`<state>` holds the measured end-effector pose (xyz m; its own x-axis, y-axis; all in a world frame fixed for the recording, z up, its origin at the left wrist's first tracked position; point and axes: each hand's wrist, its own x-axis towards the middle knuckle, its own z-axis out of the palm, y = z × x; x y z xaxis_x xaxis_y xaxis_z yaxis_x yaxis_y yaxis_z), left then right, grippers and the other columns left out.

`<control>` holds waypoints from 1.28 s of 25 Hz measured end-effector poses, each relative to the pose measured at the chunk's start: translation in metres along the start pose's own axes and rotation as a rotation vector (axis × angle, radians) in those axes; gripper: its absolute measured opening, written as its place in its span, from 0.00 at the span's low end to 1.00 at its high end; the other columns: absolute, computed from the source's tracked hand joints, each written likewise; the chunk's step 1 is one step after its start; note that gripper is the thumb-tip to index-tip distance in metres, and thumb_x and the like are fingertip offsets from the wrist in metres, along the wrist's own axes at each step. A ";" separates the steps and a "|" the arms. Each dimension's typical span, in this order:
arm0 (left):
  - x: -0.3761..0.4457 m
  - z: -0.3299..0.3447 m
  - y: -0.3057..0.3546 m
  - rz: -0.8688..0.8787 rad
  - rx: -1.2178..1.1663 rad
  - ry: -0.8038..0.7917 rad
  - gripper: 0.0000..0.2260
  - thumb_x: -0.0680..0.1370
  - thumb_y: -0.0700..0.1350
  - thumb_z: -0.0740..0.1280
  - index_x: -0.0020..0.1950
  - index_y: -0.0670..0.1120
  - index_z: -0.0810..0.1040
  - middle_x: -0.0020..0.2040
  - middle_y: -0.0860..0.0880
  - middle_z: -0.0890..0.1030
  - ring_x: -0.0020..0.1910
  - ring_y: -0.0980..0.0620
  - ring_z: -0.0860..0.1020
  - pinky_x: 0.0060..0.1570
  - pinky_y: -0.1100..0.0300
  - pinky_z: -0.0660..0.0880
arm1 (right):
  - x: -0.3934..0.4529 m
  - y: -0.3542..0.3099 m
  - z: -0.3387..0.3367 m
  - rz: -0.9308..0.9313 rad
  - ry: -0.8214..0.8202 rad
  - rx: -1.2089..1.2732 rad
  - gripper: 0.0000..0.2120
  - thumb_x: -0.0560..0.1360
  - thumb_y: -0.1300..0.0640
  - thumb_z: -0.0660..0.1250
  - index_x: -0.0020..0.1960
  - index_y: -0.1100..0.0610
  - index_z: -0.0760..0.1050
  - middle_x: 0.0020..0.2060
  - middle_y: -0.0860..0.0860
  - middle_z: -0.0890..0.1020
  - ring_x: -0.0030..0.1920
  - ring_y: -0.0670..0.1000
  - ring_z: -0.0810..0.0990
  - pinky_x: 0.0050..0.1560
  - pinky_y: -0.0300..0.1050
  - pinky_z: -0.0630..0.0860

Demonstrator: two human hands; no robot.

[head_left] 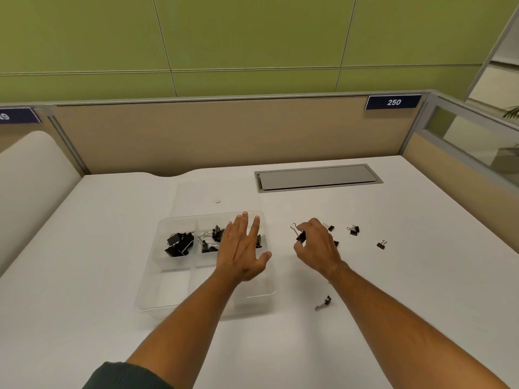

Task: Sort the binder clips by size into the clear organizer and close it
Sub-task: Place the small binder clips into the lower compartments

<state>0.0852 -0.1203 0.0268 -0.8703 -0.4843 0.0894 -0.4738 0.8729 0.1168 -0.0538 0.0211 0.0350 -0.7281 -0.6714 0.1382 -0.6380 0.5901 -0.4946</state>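
The clear organizer (157, 287) lies open on the white desk, its clear lid (196, 197) lying flat behind it. Large black clips (179, 244) fill its back left compartment, medium clips (209, 240) the back middle one. My left hand (243, 248) hovers flat with straight fingers over the back right compartment, hiding most of it. My right hand (317, 247) pinches a black binder clip (300, 235) just right of the organizer. Small loose clips lie on the desk: one (353, 229), another (381, 244), one (330, 227) behind my right hand and one (323, 302) near my right forearm.
A grey cable hatch (318, 177) is set into the desk at the back right. Beige partition walls (213, 133) close the desk at the back and right. A white rounded panel (31, 169) stands to the left.
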 end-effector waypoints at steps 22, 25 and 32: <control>-0.014 0.005 -0.067 -0.106 0.022 -0.045 0.41 0.76 0.66 0.55 0.79 0.50 0.38 0.79 0.42 0.41 0.78 0.44 0.41 0.76 0.48 0.41 | 0.018 -0.063 0.048 -0.120 -0.170 0.036 0.33 0.71 0.62 0.64 0.75 0.56 0.61 0.74 0.54 0.63 0.75 0.53 0.59 0.73 0.46 0.58; -0.010 0.006 -0.056 -0.086 0.013 -0.051 0.41 0.75 0.67 0.55 0.79 0.50 0.38 0.79 0.42 0.40 0.78 0.44 0.40 0.75 0.48 0.41 | 0.012 -0.051 0.042 -0.104 -0.154 -0.018 0.34 0.72 0.57 0.64 0.76 0.55 0.58 0.76 0.54 0.60 0.76 0.53 0.56 0.74 0.48 0.57; -0.004 0.009 -0.016 -0.018 0.003 -0.058 0.41 0.75 0.68 0.54 0.79 0.51 0.39 0.79 0.43 0.40 0.78 0.44 0.40 0.75 0.48 0.40 | -0.009 -0.022 0.024 -0.079 -0.142 -0.144 0.39 0.72 0.49 0.65 0.77 0.52 0.52 0.77 0.54 0.55 0.76 0.54 0.54 0.74 0.51 0.55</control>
<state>0.0949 -0.1317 0.0160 -0.8679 -0.4959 0.0296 -0.4899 0.8642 0.1148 -0.0266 0.0030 0.0238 -0.6386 -0.7682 0.0444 -0.7281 0.5847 -0.3578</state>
